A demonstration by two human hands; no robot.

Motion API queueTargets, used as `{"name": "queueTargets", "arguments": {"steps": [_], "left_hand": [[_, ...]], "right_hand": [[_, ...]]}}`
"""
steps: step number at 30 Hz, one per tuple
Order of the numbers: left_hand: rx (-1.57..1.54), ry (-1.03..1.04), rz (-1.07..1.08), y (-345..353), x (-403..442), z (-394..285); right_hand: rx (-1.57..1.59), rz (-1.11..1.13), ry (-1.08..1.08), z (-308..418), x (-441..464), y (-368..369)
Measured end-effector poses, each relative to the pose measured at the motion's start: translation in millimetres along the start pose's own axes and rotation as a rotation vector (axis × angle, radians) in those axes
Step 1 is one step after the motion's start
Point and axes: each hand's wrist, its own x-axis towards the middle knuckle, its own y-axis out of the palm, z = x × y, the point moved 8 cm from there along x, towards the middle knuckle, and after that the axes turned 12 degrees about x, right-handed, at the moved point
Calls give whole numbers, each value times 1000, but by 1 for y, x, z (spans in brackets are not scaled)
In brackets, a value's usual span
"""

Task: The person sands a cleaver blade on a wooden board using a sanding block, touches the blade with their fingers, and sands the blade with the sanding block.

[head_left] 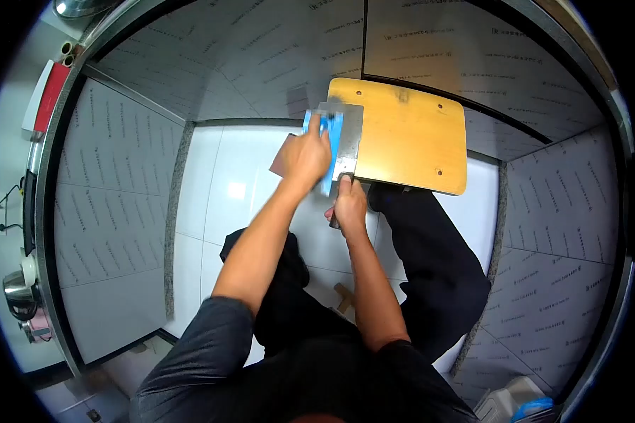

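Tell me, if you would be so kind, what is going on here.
A person is busy with both hands by a yellow board. The right hand grips the handle of a wide-bladed cleaver, whose blade overlaps the board's left edge. The left hand has its fingers on a blue item beside or against the blade; blur hides exactly how it is held. A brown piece sticks out to the left of that hand.
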Motion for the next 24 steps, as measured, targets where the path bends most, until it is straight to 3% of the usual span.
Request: {"name": "queueTargets", "arguments": {"steps": [5,8,13,16,20,24], "left_hand": [[-45,19,41,7,1,1],[12,105,-114,2,56,-8],[19,12,61,-6,-7,-5],[-4,54,15,-1,-14,0],[15,85,-70,2,57,-8],[3,40,-13,-4,10,-8]], "right_hand": [[7,8,-13,-2,-4,-1],[11,3,-16,3,-3,2],[-37,4,-16,-4,1,-1],[-17,3,-31,-4,5,-1],[0,6,-21,3,2,0],[0,6,-26,-8,6,-2]]}}
